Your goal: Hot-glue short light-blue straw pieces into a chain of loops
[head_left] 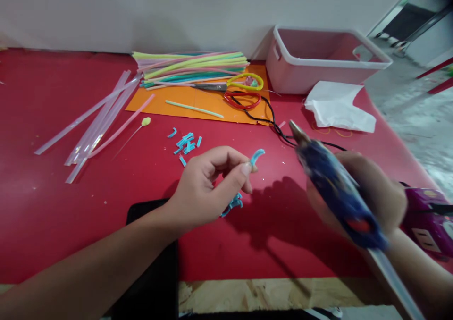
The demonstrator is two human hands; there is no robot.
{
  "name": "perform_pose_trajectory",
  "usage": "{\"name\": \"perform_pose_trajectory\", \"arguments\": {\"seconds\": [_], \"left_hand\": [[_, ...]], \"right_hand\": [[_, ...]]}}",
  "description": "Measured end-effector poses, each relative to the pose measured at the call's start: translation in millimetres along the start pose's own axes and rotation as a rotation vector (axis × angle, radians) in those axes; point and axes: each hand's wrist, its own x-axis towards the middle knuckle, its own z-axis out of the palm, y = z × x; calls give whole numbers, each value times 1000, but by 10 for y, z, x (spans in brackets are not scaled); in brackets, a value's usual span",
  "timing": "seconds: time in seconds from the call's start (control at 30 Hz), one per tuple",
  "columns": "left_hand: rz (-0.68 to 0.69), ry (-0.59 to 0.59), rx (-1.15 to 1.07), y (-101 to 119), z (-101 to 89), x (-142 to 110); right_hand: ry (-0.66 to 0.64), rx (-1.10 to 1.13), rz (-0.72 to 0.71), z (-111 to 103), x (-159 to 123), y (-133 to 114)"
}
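Observation:
My left hand point(212, 183) pinches a short, curved piece of blue pipe cleaner point(257, 156) between thumb and forefinger. On the right, my right hand point(375, 188) is wrapped round a dark blue glue gun point(336, 188), slightly blurred, its metal nozzle pointing up and left. A clear glue stick point(394, 282) juts from the gun's back end. Beyond my left hand lies a small pile of cut blue pieces point(187, 144). More curled blue pieces point(233, 204) show below my left hand, partly hidden by it.
Scissors point(226, 88) and a bundle of coloured pipe cleaners point(191, 67) rest on orange card point(159, 107). Clear glue sticks point(102, 122) lie left. A pink bin point(318, 72), white cloth-like sheet point(336, 105) and purple power socket point(428, 221) stand right. A black cord point(272, 114) crosses the red table.

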Motion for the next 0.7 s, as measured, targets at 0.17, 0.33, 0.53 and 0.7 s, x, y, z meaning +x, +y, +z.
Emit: {"name": "perform_pose_trajectory", "arguments": {"seconds": [0.17,0.33,0.53,0.7], "left_hand": [[116,62,306,-31,26,-15],[346,22,586,-61,22,-23],[555,-113,721,-93,29,-13],[588,-161,646,-103,59,-12]], "right_hand": [[-283,-329,72,74,69,122],[-332,-292,55,43,94,195],[37,-24,-42,28,144,-86],[93,64,-223,112,136,-279]]}}
